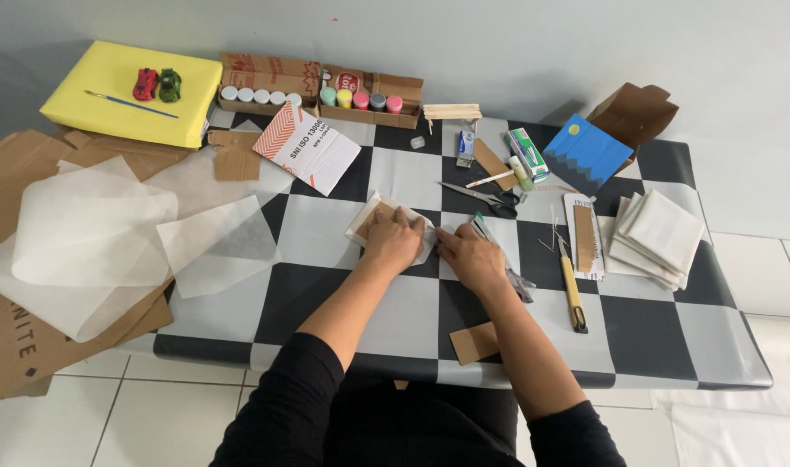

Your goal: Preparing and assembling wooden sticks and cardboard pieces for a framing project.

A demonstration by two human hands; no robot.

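Paper-wrapped cardboard piece (pixel 379 218) lies mid-table on checkered cloth (pixel 326 285). We press it flat: left hand (pixel 393 242) fingers curled down on wrap, right hand (pixel 469 257) pinning paper edge. Scissors (pixel 490 199) near.

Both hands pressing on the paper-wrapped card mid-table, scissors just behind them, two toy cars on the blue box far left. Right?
Not quite: the head view shows the box under the toy cars is yellow. Left hand and right hand press the paper-wrapped card; scissors lie behind.
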